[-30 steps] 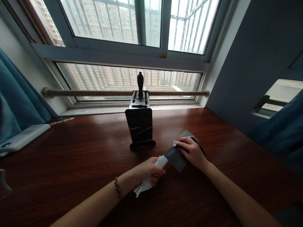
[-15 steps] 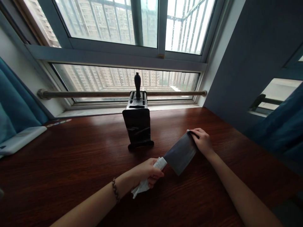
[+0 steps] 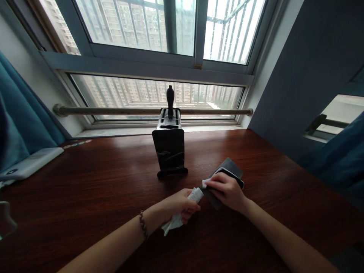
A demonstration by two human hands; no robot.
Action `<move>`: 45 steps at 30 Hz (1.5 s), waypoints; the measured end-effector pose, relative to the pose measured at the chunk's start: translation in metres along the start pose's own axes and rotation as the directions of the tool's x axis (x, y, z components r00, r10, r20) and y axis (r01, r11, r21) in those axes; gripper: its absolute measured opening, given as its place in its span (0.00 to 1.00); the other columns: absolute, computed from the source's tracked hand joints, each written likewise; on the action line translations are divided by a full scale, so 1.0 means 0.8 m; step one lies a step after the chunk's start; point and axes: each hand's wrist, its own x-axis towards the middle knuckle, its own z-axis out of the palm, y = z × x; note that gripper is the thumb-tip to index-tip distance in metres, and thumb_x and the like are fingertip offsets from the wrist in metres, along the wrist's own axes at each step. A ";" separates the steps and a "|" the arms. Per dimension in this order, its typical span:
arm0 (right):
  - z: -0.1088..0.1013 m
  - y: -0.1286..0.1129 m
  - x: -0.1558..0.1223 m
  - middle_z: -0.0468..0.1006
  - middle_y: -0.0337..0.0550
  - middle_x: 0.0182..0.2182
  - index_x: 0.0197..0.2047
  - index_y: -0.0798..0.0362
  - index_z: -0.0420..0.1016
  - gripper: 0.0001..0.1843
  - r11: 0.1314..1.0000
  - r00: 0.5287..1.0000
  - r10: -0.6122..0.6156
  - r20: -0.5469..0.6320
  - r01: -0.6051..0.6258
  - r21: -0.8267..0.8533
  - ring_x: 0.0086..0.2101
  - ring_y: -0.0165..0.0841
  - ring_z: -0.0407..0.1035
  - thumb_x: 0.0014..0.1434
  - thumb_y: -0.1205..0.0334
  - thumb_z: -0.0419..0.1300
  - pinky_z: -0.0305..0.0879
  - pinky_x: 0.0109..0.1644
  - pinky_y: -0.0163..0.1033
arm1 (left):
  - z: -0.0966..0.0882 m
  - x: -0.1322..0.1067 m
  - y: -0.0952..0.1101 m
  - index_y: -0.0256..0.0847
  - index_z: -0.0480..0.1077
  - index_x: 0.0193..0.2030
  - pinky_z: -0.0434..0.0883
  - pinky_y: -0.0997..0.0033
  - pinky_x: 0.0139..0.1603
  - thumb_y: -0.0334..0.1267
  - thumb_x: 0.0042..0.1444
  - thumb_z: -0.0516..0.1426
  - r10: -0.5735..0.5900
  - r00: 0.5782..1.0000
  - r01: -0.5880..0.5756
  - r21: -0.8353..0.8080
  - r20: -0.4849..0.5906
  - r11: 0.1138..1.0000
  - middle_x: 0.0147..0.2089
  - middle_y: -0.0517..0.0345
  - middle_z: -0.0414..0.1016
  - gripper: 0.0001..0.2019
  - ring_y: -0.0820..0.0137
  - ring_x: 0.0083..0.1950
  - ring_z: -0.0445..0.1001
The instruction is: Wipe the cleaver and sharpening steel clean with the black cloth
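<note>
My left hand (image 3: 183,206) is closed round the handle of a cleaver, over a crumpled white tissue (image 3: 196,195) wrapped about it. The tissue's loose end hangs below my fist. The broad grey cleaver (image 3: 231,165) points away to the right, its blade partly covered. My right hand (image 3: 226,189) lies over the blade near the handle, fingers closed on a dark flat pad with a pale edge (image 3: 234,176); its exact kind is unclear. A white bit shows at my right fingertips.
On the brown wooden table (image 3: 113,197) a black knife block (image 3: 170,149) stands upright, one dark handle (image 3: 170,99) rising from it. At the left lies a white device (image 3: 32,163) beside a blue curtain (image 3: 25,117). A window with a rail (image 3: 122,111) is behind.
My right hand has slid from the blade's far end back toward the handle, bringing the dark pad across the blade. My left hand keeps its grip. The view has shifted slightly.
</note>
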 end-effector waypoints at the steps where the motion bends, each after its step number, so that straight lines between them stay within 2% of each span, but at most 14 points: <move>1: 0.008 -0.003 -0.001 0.72 0.43 0.36 0.49 0.45 0.74 0.15 0.999 0.995 -0.045 0.093 0.043 0.024 0.35 0.32 0.66 0.59 0.65 0.57 0.65 0.38 0.38 | -0.001 0.001 -0.001 0.41 0.57 0.32 0.59 0.81 0.14 0.34 0.42 0.60 -0.002 1.000 0.002 0.001 -0.007 1.000 0.17 0.71 0.56 0.14 0.83 0.14 0.51; 3: 0.017 0.000 -0.003 0.72 0.43 0.35 0.48 0.46 0.74 0.13 0.999 0.991 -0.028 0.129 0.025 0.026 0.35 0.33 0.66 0.59 0.63 0.57 0.65 0.38 0.38 | -0.001 0.002 -0.003 0.41 0.56 0.32 0.59 0.81 0.14 0.34 0.42 0.59 -0.006 1.000 0.006 0.002 -0.020 1.000 0.17 0.71 0.56 0.14 0.83 0.14 0.51; 8: 0.006 0.032 -0.004 0.73 0.41 0.35 0.48 0.42 0.75 0.14 0.973 0.981 0.196 -0.013 -0.196 -0.118 0.35 0.33 0.66 0.59 0.63 0.57 0.64 0.39 0.39 | 0.003 -0.002 0.000 0.42 0.56 0.34 0.55 0.82 0.14 0.33 0.42 0.59 -0.011 1.000 0.010 -0.008 -0.019 1.000 0.16 0.72 0.55 0.15 0.83 0.14 0.50; 13: -0.013 0.071 -0.009 0.72 0.42 0.35 0.45 0.44 0.77 0.12 0.842 0.888 0.384 -0.251 -0.449 -0.299 0.36 0.35 0.67 0.59 0.60 0.56 0.63 0.41 0.40 | 0.005 -0.004 0.004 0.42 0.55 0.32 0.53 0.82 0.14 0.33 0.43 0.59 -0.011 1.000 0.011 -0.026 -0.016 1.000 0.16 0.72 0.55 0.14 0.83 0.14 0.48; 16: -0.019 0.084 -0.012 0.71 0.45 0.35 0.45 0.50 0.77 0.13 0.793 0.842 0.421 -0.337 -0.522 -0.314 0.35 0.37 0.67 0.60 0.59 0.54 0.63 0.39 0.42 | 0.003 -0.002 0.001 0.42 0.54 0.30 0.53 0.81 0.14 0.33 0.43 0.59 -0.002 1.000 0.001 -0.039 -0.003 0.999 0.16 0.71 0.55 0.14 0.83 0.14 0.48; 20: -0.011 0.070 -0.010 0.72 0.43 0.35 0.43 0.47 0.77 0.12 0.832 0.886 0.389 -0.250 -0.455 -0.317 0.36 0.36 0.67 0.59 0.60 0.55 0.63 0.41 0.40 | 0.001 0.000 -0.003 0.41 0.56 0.31 0.51 0.81 0.15 0.32 0.44 0.58 0.024 1.000 -0.023 -0.075 0.002 0.997 0.17 0.71 0.54 0.12 0.83 0.14 0.47; 24: 0.007 0.024 -0.005 0.73 0.40 0.36 0.45 0.45 0.76 0.12 0.943 0.968 0.253 0.003 -0.246 -0.225 0.36 0.32 0.68 0.58 0.62 0.57 0.63 0.41 0.37 | -0.003 0.004 -0.003 0.40 0.58 0.32 0.49 0.82 0.17 0.34 0.44 0.59 0.033 0.999 -0.035 -0.127 -0.015 0.991 0.17 0.73 0.51 0.12 0.85 0.15 0.44; 27: 0.014 -0.006 -0.003 0.73 0.42 0.37 0.47 0.47 0.75 0.13 0.991 0.982 0.112 0.151 -0.099 -0.091 0.35 0.32 0.66 0.59 0.63 0.56 0.63 0.40 0.37 | -0.007 0.008 -0.003 0.40 0.57 0.32 0.49 0.82 0.16 0.37 0.42 0.61 0.017 1.000 -0.020 -0.149 -0.020 0.989 0.16 0.74 0.50 0.15 0.85 0.14 0.43; 29: 0.015 -0.014 -0.002 0.73 0.43 0.36 0.48 0.47 0.74 0.14 0.997 0.981 0.060 0.183 -0.051 -0.054 0.35 0.32 0.66 0.59 0.64 0.55 0.63 0.39 0.38 | -0.008 0.010 -0.003 0.41 0.57 0.32 0.49 0.82 0.16 0.37 0.41 0.62 0.008 1.000 -0.012 -0.157 -0.026 0.988 0.16 0.75 0.50 0.16 0.85 0.14 0.43; 32: 0.011 -0.001 -0.002 0.73 0.42 0.36 0.47 0.46 0.75 0.13 0.993 0.988 0.089 0.130 -0.078 -0.085 0.35 0.32 0.66 0.59 0.63 0.56 0.64 0.39 0.37 | -0.006 0.008 -0.001 0.41 0.57 0.32 0.48 0.82 0.16 0.35 0.41 0.61 0.002 0.999 -0.007 -0.159 -0.033 0.987 0.16 0.74 0.51 0.15 0.85 0.13 0.44; 34: 0.004 0.021 -0.003 0.74 0.42 0.36 0.45 0.44 0.76 0.12 0.972 0.983 0.182 0.032 -0.175 -0.158 0.35 0.33 0.67 0.59 0.62 0.56 0.64 0.40 0.37 | -0.004 0.006 0.000 0.41 0.57 0.31 0.47 0.82 0.15 0.34 0.41 0.60 -0.001 0.999 -0.004 -0.156 -0.032 0.988 0.15 0.74 0.51 0.14 0.85 0.13 0.44; 39: -0.017 0.075 -0.007 0.73 0.42 0.35 0.43 0.45 0.77 0.11 0.851 0.879 0.403 -0.257 -0.463 -0.248 0.36 0.35 0.69 0.59 0.60 0.56 0.64 0.41 0.40 | -0.001 0.004 -0.001 0.40 0.59 0.31 0.47 0.81 0.14 0.33 0.42 0.59 0.006 0.999 -0.011 -0.149 -0.035 0.989 0.15 0.72 0.54 0.12 0.84 0.13 0.45; 42: -0.015 0.071 -0.009 0.73 0.42 0.34 0.42 0.46 0.78 0.11 0.859 0.885 0.401 -0.239 -0.453 -0.236 0.34 0.34 0.69 0.58 0.60 0.57 0.64 0.40 0.39 | -0.003 0.007 -0.001 0.40 0.58 0.31 0.47 0.81 0.14 0.32 0.41 0.59 0.000 1.000 -0.005 -0.159 -0.029 0.987 0.15 0.72 0.53 0.12 0.84 0.13 0.45; 45: -0.001 0.037 -0.008 0.74 0.39 0.32 0.42 0.44 0.78 0.10 0.925 0.942 0.328 -0.075 -0.336 -0.176 0.32 0.31 0.70 0.57 0.61 0.59 0.65 0.38 0.35 | -0.006 0.009 -0.001 0.40 0.57 0.30 0.47 0.82 0.15 0.33 0.41 0.59 0.011 1.000 -0.015 -0.191 -0.022 0.981 0.15 0.73 0.51 0.13 0.85 0.13 0.43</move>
